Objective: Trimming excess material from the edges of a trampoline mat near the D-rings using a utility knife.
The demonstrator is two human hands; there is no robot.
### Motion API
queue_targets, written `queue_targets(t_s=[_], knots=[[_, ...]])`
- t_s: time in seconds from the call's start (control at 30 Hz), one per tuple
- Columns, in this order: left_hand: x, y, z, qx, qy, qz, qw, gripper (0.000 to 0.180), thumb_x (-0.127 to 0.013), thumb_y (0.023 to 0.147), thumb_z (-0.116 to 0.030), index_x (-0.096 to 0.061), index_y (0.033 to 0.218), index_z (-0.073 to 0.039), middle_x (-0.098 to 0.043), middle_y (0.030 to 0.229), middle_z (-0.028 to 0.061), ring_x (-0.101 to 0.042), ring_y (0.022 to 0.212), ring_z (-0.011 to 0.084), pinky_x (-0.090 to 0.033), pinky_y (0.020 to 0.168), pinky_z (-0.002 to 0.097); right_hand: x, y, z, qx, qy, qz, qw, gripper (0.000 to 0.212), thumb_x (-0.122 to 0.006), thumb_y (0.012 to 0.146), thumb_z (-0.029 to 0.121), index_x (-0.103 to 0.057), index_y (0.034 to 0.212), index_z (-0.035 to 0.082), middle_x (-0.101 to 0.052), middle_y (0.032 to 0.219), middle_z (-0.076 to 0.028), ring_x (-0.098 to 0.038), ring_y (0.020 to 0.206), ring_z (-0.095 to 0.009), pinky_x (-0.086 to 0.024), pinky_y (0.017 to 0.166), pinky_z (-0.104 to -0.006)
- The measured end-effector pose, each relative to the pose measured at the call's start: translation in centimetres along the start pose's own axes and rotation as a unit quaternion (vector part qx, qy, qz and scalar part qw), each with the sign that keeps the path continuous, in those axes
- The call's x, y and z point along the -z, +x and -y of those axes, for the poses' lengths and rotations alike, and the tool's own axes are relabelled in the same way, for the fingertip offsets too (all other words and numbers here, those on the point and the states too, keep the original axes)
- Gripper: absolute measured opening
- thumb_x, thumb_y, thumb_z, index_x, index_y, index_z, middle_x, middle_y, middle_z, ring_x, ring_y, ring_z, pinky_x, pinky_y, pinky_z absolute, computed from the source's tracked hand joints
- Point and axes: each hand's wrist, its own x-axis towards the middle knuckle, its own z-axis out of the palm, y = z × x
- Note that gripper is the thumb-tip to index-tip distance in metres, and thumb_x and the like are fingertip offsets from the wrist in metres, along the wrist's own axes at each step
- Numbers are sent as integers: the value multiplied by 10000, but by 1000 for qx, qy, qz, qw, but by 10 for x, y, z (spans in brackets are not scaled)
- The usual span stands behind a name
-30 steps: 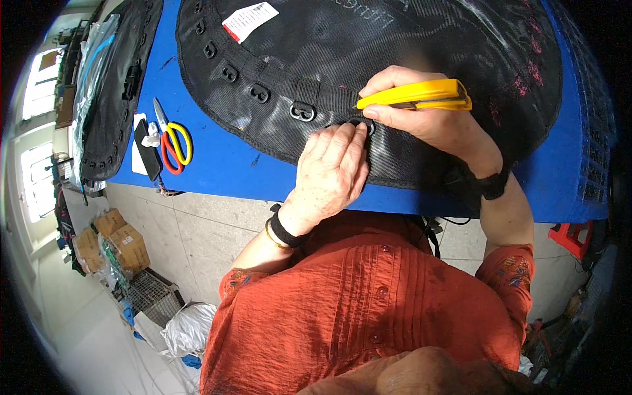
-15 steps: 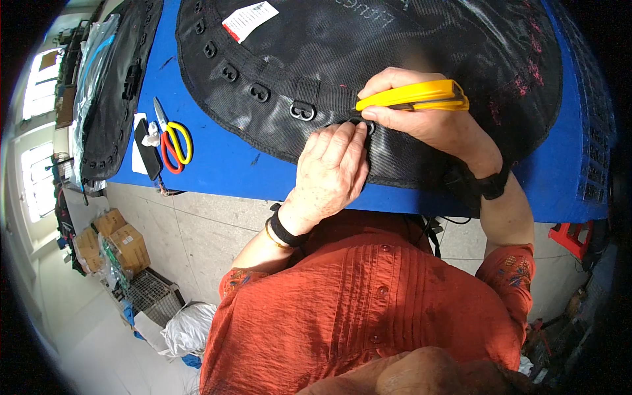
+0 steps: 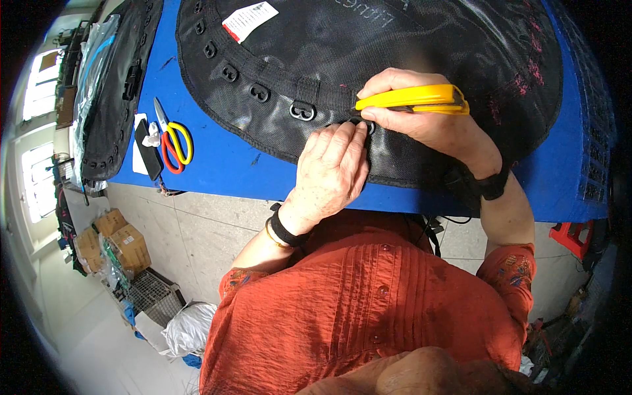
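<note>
Black mesh panel [image 3: 408,46] lay flat across the blue table [image 3: 217,164] in the head view, near edge just short of the table's front. Left hand [image 3: 332,171] pressed down flat, fingers closed over a loop fitting. Right hand [image 3: 428,118] gripped a yellow utility knife [image 3: 411,99] at that fitting. Judged limp, light, prone to sliding; best pinned beside the webbing strip. White rectangular label [image 3: 249,20] sat upper left; scissors [image 3: 172,138] lay well apart.

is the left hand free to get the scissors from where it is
Probably yes: the left hand only presses on the black mesh, holding nothing, and bare blue table lies between it and the scissors.
</note>
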Motion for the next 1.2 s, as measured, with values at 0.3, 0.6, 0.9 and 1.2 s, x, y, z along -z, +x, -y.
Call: queue_targets(t_s=[0.3, 0.6, 0.9, 1.2], knots=[[-1, 0, 0, -2, 0, -1, 1000, 561, -789, 807, -49, -679, 1351, 30, -651, 1220, 179, -675, 1073, 354, -552, 949, 463, 0, -1, -1, -1, -1, 1, 1000, 186, -809, 938, 147, -732, 1054, 23, -754, 1069, -75, -756, 970, -236, -594, 872, -323], [0, 0, 0, 1, -1, 0, 1000, 569, -790, 797, -46, -683, 1350, 33, -655, 1209, 178, -677, 1070, 352, -554, 948, 463, 1, 0, 0, 25, -16, 1, 1000, 162, -801, 935, 121, -718, 1034, 22, -738, 1038, -72, -753, 937, -232, -597, 827, -314], [-1, 0, 0, 0, 1, -6, 1000, 559, -790, 801, -43, -685, 1344, 36, -659, 1211, 180, -683, 1072, 352, -557, 951, 460, 1, -1, 1, 25, -21, 2, 999, 139, -782, 945, 112, -712, 1022, 20, -727, 1024, -78, -747, 913, -246, -592, 807, -332], [0, 0, -1, 2, 3, 1, 1000, 560, -790, 807, -45, -681, 1351, 32, -659, 1212, 177, -681, 1079, 353, -555, 958, 460, 8, 2, 11, -46, 22, 18, 999, 147, -764, 959, 124, -678, 1008, 16, -718, 917, -93, -732, 849, -241, -558, 792, -333]])
